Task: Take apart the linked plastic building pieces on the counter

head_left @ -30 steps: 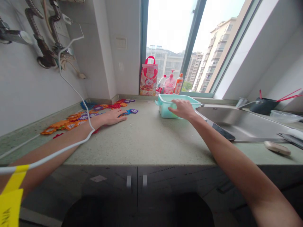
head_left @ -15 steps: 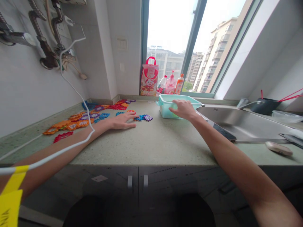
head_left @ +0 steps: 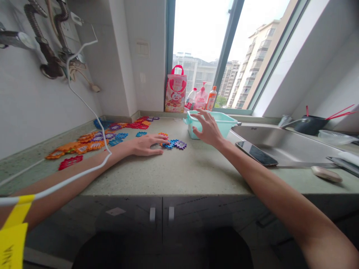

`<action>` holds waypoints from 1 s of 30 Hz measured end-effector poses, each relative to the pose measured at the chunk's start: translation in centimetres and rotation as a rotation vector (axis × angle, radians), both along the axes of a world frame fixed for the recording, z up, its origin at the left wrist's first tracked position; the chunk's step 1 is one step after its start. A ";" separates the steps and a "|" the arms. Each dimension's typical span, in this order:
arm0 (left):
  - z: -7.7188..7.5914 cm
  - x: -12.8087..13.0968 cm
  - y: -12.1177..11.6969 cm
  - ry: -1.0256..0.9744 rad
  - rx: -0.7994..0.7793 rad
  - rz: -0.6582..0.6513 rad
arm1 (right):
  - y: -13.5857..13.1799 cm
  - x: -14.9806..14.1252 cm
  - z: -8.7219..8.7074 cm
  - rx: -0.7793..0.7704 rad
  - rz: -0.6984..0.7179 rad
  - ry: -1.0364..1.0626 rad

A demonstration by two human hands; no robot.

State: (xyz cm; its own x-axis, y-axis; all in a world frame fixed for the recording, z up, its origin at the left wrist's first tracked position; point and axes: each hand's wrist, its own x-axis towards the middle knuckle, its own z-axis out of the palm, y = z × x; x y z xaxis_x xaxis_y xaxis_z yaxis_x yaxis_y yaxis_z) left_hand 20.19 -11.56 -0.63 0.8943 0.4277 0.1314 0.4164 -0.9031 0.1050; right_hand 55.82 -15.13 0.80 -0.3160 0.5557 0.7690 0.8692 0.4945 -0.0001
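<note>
My left hand (head_left: 147,145) lies flat on the counter, fingers stretched toward a few notched plastic building pieces. A blue piece (head_left: 169,144) and a purple piece (head_left: 180,144) are at its fingertips, with an orange one (head_left: 163,135) just behind, partly covered by the fingers. My right hand (head_left: 208,127) is raised in front of the left part of a mint-green plastic basin (head_left: 226,129), fingers spread and nothing in them. The inside of the basin is mostly hidden. More pieces in orange, blue, purple and red (head_left: 70,162) spread over the counter to the left.
Right of the basin is a steel sink (head_left: 263,140), with a phone (head_left: 256,153) at its near left rim. A pinkish oval object (head_left: 327,174) rests near the front edge. Bottles (head_left: 201,98) and a pink bag (head_left: 175,91) stand by the window. A white cable (head_left: 84,104) hangs across my left arm.
My right hand has moved left and up from over the basin, its fingers opening wider. My left hand has slid slightly right, and the blue and purple pieces have shifted right with it.
</note>
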 end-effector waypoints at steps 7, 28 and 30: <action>0.5 1.0 -1.4 -0.003 0.005 -0.066 | -0.8 -4.8 -2.6 -0.391 0.360 -0.174; -0.2 0.1 0.9 0.007 0.028 0.076 | -1.0 -4.5 -2.1 -0.550 0.340 -0.211; 0.0 0.2 0.7 0.033 0.025 0.114 | -1.0 -4.4 -2.1 -0.539 0.323 -0.208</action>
